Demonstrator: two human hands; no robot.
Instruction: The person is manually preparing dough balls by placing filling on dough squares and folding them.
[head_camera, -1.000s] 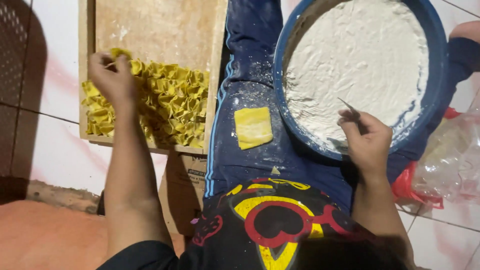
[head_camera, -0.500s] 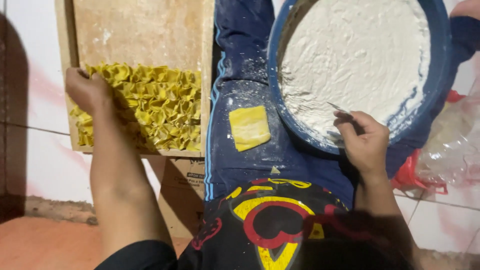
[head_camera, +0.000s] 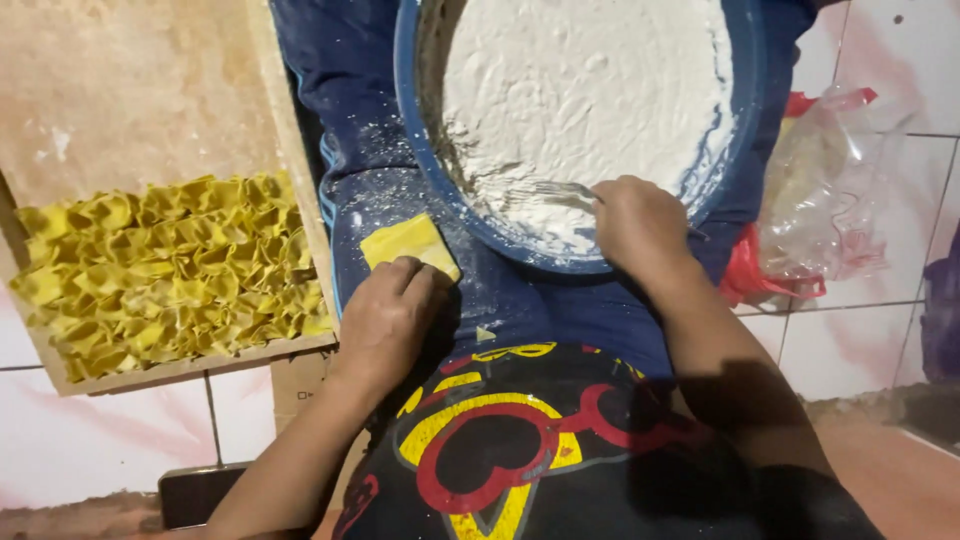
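- yellow dough square lay flat on the flour-dusted blue trouser leg, just left of centre frame, one corner under the left hand's fingertips.
- left hand, lower centre-left: palm down, fingers together and slightly curled, tips resting on the square's lower edge; pressing rather than pinching, as far as could be seen.
- right hand, centre-right: closed round a thin metal tool, seemingly a fork or spoon, with the tip dug into the white filling.
- blue basin propped on the lap, upper centre to upper right, nearly full of pale, pasty filling, with scrape marks near the tool.
- best done, judging by the layout: wrapper held still with light fingertip pressure so as not to stretch or tear; only a small scoop lifted, set in the middle, edges kept clean for sealing.
- worth minding: flour on the cloth helped against sticking, yet the square sat close to the basin rim and could be nudged.
- looked thin, soft and matte, evenly yellow, roughly square with slightly rounded corners, dusted white at the edges.
- wooden board at left carried a dense batch of folded yellow dumplings on its lower half, upper half bare and floury.
- clear plastic bag with something red beneath lay on the tiled floor at right.
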